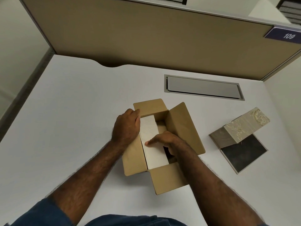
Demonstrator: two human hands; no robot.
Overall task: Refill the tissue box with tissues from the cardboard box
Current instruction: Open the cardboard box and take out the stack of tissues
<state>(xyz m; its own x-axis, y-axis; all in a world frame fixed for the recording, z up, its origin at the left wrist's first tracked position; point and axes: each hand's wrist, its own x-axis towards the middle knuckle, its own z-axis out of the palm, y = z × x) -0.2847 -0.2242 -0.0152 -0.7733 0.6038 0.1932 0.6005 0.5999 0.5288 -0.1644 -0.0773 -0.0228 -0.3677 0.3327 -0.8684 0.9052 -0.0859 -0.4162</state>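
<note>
An open brown cardboard box [182, 126] stands mid-desk with its flaps spread. A white stack of tissues [149, 128] lies along its left side. My left hand [127, 126] wraps over the stack's far left edge. My right hand [169, 142] holds the stack's near right side, thumb on top and fingers curled down inside the box. The tissue box [237, 139] sits to the right, its patterned lid raised and its dark inside showing, no tissues visible in it.
A grey cable hatch [203, 87] is set into the white desk [73, 103] behind the boxes. A tan partition [146, 35] closes off the back, with a "109" label [285, 35] at its right end.
</note>
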